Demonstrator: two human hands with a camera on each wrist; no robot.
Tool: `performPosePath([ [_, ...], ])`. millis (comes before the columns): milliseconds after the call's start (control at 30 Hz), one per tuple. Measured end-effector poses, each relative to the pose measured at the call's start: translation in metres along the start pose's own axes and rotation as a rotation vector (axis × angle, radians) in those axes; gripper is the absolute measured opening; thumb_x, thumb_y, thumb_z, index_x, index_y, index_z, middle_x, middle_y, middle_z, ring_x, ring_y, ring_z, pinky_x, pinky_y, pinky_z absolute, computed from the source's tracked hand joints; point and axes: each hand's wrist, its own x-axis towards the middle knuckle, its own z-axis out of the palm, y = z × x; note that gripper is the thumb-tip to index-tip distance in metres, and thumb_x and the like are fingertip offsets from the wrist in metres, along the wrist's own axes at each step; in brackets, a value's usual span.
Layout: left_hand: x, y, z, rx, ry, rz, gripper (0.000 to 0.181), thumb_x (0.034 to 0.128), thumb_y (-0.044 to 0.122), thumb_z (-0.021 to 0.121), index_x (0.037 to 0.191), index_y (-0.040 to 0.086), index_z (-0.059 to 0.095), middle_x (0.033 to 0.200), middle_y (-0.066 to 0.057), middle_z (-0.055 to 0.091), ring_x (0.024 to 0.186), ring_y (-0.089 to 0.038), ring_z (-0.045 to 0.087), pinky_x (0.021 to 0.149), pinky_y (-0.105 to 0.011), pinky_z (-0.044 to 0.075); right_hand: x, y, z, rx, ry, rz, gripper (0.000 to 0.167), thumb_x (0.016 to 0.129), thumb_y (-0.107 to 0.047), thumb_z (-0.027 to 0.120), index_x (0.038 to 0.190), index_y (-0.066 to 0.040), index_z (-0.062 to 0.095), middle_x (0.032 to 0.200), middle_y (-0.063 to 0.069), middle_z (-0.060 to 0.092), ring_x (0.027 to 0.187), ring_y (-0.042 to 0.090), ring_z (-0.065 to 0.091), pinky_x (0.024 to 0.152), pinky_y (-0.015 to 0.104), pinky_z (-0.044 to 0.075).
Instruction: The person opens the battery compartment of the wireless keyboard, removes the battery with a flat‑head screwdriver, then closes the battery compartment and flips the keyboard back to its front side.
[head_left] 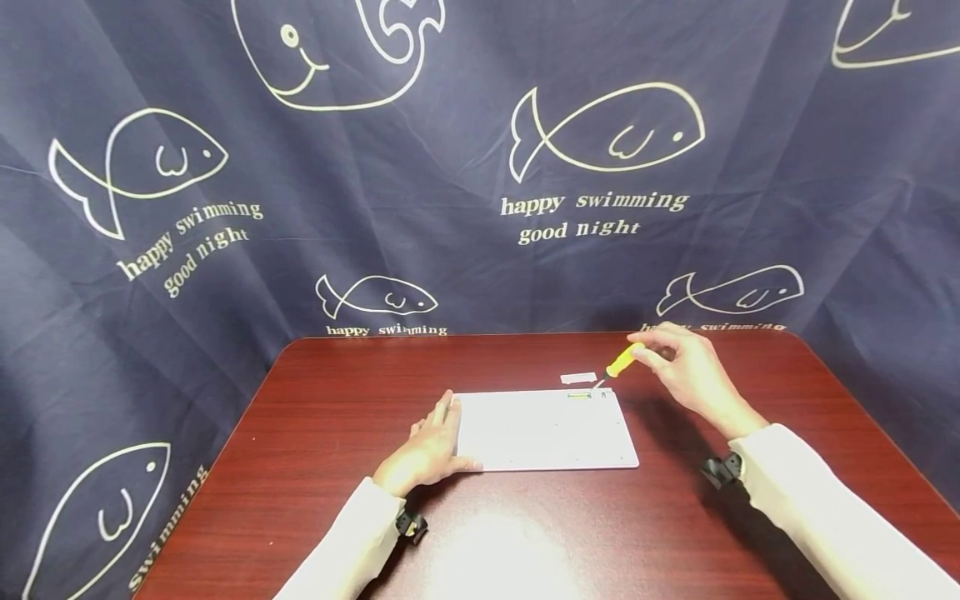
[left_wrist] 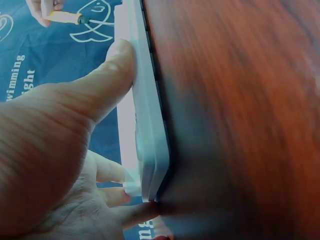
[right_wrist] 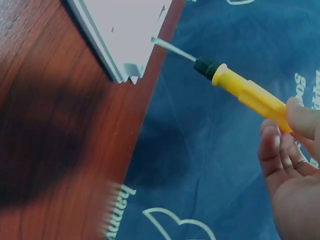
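A white keyboard (head_left: 543,433) lies with its plain back up; dark keys show along its underside in the left wrist view. My left hand (head_left: 429,448) holds its left end, the thumb (left_wrist: 120,57) on the near edge and the fingers at the end and far corner. Between thumb and fingertips, my right hand (head_left: 693,371) pinches the yellow handle of a screwdriver (right_wrist: 250,92). The screwdriver's tip meets the keyboard at a small open battery compartment (head_left: 591,394) near the far right corner. A yellowish-green strip, perhaps a battery, shows inside.
A small white cover (head_left: 578,378) lies just beyond the keyboard's far edge. All this stands on a reddish-brown wooden table (head_left: 300,500). Behind the table hangs a dark blue curtain (head_left: 465,167) with fish drawings and lettering.
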Motion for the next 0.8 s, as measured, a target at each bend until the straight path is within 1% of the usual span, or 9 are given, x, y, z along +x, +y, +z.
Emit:
performPosePath([
  [100,0.000,0.000,0.000,0.002,0.000,0.001,0.108,0.0743,0.051,0.075,0.146,-0.008,0.019,0.153,-0.024,0.011,0.133,-0.042,0.027,0.098,-0.062,0.025,0.002,-0.006,0.001,0.004,-0.001,-0.038,0.025,0.073,-0.001,0.079,0.096,-0.010,0.075,0.079,-0.008,0.061,0.064,0.005,0.049,0.058,0.018,0.038],
  [267,0.001,0.000,0.001,0.004,0.004,0.005,0.108,0.0741,0.051,0.075,0.146,-0.008,0.019,0.153,-0.024,0.011,0.133,-0.042,0.027,0.098,-0.062,0.026,0.004,-0.014,0.004,0.029,-0.017,-0.080,0.026,0.073,0.000,0.079,0.095,-0.012,0.075,0.079,-0.009,0.061,0.062,0.004,0.049,0.057,0.016,0.038],
  [400,0.000,0.000,0.001,0.002,0.004,0.005,0.108,0.0740,0.051,0.075,0.146,-0.008,0.019,0.153,-0.024,0.011,0.132,-0.042,0.028,0.098,-0.062,0.026,0.004,-0.017,0.007,0.043,-0.020,-0.089,0.025,0.073,0.000,0.079,0.093,-0.013,0.075,0.080,-0.010,0.062,0.061,0.004,0.049,0.056,0.017,0.039],
  [600,0.000,-0.001,0.001,-0.002,0.012,0.004,0.107,0.0740,0.050,0.075,0.145,-0.008,0.021,0.152,-0.024,0.011,0.132,-0.042,0.029,0.097,-0.062,0.026,0.000,-0.016,0.012,0.062,-0.006,-0.043,0.023,0.074,-0.002,0.079,0.093,-0.014,0.074,0.081,-0.011,0.062,0.063,0.006,0.052,0.058,0.017,0.041],
  [667,0.000,-0.001,0.001,0.000,0.015,0.004,0.107,0.0738,0.050,0.076,0.145,-0.008,0.021,0.152,-0.024,0.012,0.132,-0.042,0.030,0.097,-0.062,0.026,-0.002,-0.013,0.012,0.057,0.003,-0.009,0.021,0.075,-0.003,0.078,0.093,-0.013,0.074,0.080,-0.010,0.062,0.063,0.009,0.053,0.059,0.016,0.040],
  [700,0.000,-0.001,0.001,0.001,0.016,0.004,0.107,0.0738,0.050,0.076,0.145,-0.008,0.021,0.152,-0.024,0.012,0.132,-0.041,0.030,0.097,-0.062,0.026,-0.003,-0.011,0.012,0.051,0.007,0.007,0.021,0.076,-0.004,0.078,0.094,-0.013,0.073,0.079,-0.009,0.062,0.064,0.009,0.053,0.060,0.018,0.041],
  [800,0.000,0.000,0.001,0.000,0.018,0.005,0.108,0.0735,0.049,0.076,0.145,-0.008,0.021,0.152,-0.024,0.012,0.131,-0.042,0.030,0.097,-0.062,0.026,-0.008,-0.002,0.010,0.036,0.022,0.082,0.020,0.077,-0.006,0.077,0.097,-0.011,0.074,0.081,-0.006,0.064,0.064,0.011,0.055,0.060,0.017,0.041],
])
